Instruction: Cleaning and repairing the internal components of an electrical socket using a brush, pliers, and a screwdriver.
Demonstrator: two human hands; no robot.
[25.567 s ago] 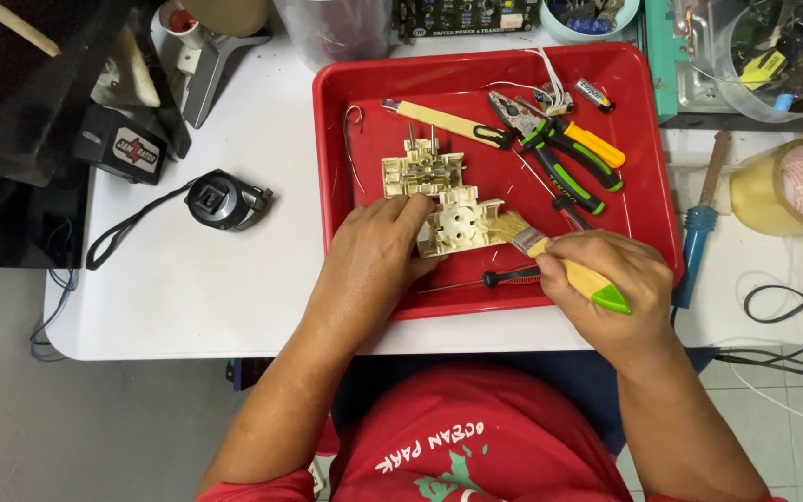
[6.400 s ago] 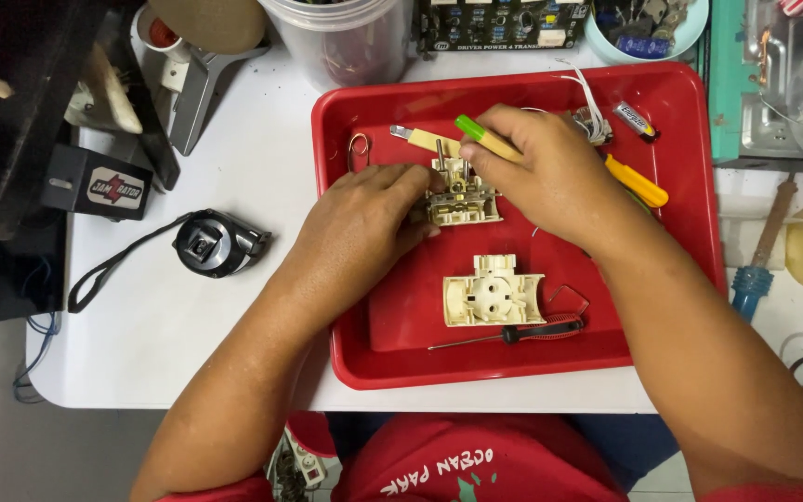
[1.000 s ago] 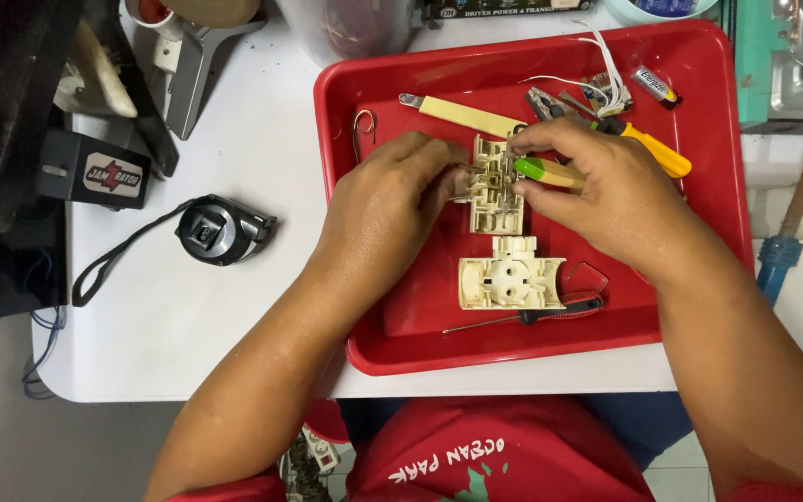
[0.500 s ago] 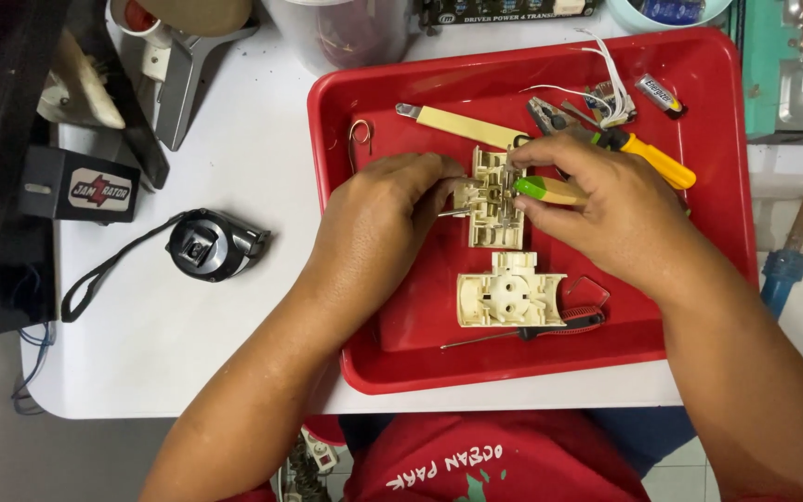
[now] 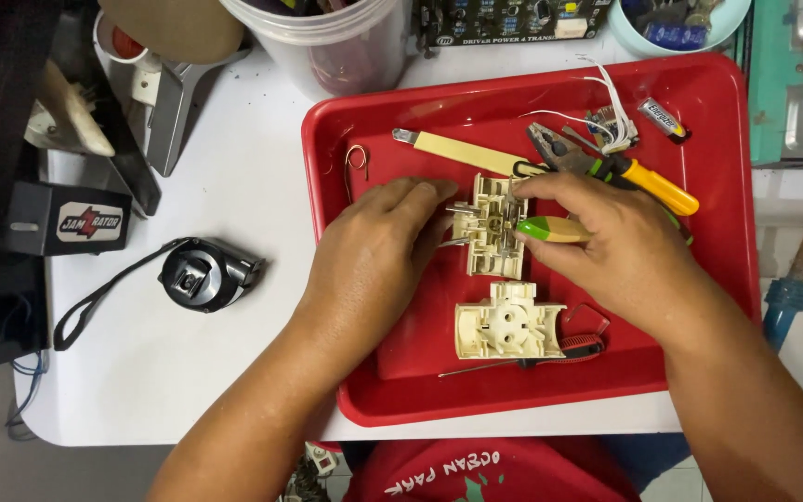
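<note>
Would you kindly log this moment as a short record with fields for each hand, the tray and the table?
Left hand: steadies the opened cream plug housing from its left side.
Right hand: grips a green-handled screwdriver, tip at the housing.
Red tray: also holds a cream socket cover, yellow-handled pliers, a small battery.
White table: a black tape measure left of the tray.

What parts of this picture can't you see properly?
Head view, the only one:
- The green-handled screwdriver: its tip is hidden inside the open cream plug housing.
- The right hand covers the handle's back end.
- The clear plastic tub is cut off by the top edge.
- The left hand hides the housing's left side.
</note>
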